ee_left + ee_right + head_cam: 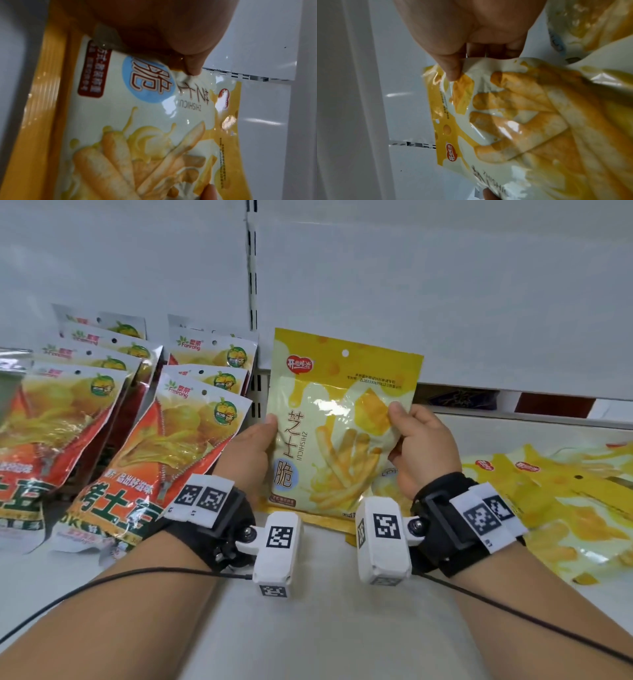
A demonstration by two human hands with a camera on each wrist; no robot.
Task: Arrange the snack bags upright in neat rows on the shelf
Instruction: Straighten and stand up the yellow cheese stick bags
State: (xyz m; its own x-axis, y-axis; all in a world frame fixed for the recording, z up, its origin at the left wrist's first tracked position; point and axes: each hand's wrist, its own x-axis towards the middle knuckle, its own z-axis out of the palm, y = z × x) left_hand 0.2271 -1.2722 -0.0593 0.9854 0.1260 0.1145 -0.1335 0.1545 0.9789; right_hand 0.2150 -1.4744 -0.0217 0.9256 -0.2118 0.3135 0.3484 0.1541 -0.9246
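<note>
A yellow and cream cheese-stick snack bag (pixel 337 419) stands upright on the white shelf (pixel 308 611), just right of the slotted back post. My left hand (pixel 255 445) pinches its left edge, thumb on the front. My right hand (pixel 416 440) pinches its right edge the same way. The left wrist view shows the bag (pixel 137 121) close up under my left hand (pixel 188 63). In the right wrist view my right hand (pixel 453 70) grips the bag (pixel 513 121) near its top corner. The fingers behind the bag are hidden.
Two rows of orange and red snack bags (pixel 164 446) stand leaning back at the left. Several more yellow cheese-stick bags (pixel 555 501) lie flat in a heap at the right. The white back panel (pixel 445 285) rises right behind the held bag.
</note>
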